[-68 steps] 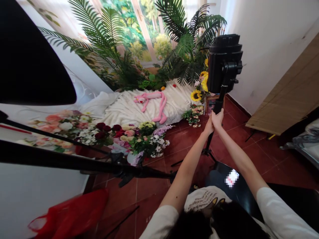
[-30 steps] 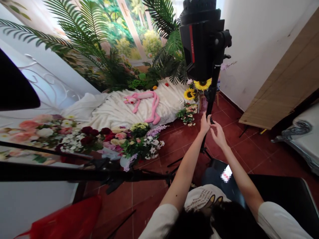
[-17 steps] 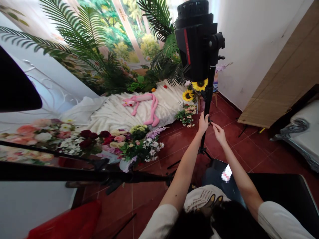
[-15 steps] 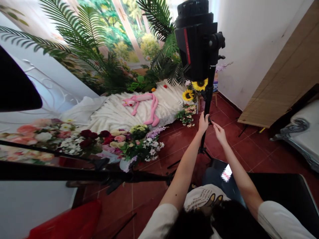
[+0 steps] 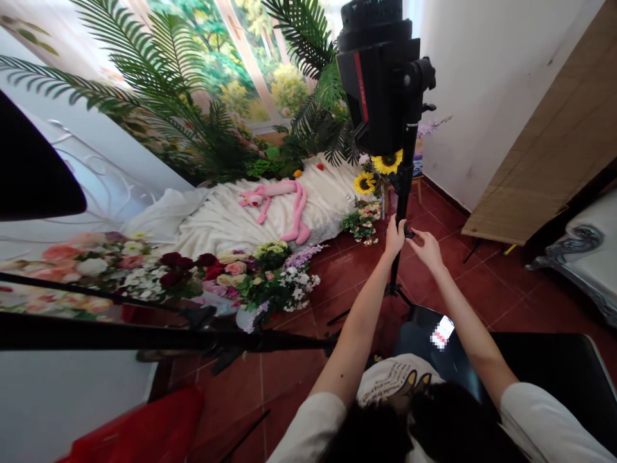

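A black studio light (image 5: 380, 90) stands upright on a light stand (image 5: 405, 161) in front of me. My left hand (image 5: 395, 239) is wrapped round the stand's pole below the light. Just to the right, the fingertips of my right hand (image 5: 427, 248) pinch a small black locking knob (image 5: 409, 233) on the pole. Part of the knob is hidden by the fingers. Below my hands, the stand's legs spread on the red tiled floor (image 5: 347, 276).
A second black stand (image 5: 159, 334) crosses low from the left. Bouquets (image 5: 270, 283) line a white draped platform (image 5: 212, 218) bearing a pink plush toy (image 5: 296, 206). Palm leaves (image 5: 159, 83) rise behind. A lit phone (image 5: 442, 331) lies near my lap; a brown board (image 5: 530, 141) leans right.
My right hand has turned and its fingers have curled in at the knob. My left hand keeps its hold on the pole. The view has shifted slightly.
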Motion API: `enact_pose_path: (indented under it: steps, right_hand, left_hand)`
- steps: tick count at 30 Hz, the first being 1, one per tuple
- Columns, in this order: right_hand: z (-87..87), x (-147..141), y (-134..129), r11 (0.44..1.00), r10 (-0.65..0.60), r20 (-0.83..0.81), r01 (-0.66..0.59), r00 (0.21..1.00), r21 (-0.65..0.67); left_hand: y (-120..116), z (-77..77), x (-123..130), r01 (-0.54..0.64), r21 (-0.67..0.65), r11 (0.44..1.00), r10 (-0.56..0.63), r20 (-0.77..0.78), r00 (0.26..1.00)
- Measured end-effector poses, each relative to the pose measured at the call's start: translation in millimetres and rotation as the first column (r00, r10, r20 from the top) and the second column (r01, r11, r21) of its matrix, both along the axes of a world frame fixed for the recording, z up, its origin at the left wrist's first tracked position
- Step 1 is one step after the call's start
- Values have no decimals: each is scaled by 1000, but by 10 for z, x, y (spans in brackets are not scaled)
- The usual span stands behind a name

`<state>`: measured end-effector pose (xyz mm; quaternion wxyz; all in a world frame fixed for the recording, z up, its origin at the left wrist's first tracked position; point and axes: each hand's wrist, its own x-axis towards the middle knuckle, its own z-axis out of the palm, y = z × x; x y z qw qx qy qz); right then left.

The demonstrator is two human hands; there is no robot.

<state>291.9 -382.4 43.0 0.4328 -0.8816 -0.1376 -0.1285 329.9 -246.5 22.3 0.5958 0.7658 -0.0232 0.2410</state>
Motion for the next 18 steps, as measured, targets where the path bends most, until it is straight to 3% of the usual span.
enact_pose_path:
  steps: [5,18]
  right_hand:
    - [151,-67,35,973,-53,8,54,999,-225]
    - [217,-99,170,896,-152,6,141,988,-421]
  left_hand:
    - [6,39,-33,-4,1,1000,4,-18,1000]
    - [7,50,-45,-7,15,1000,7,-55,998]
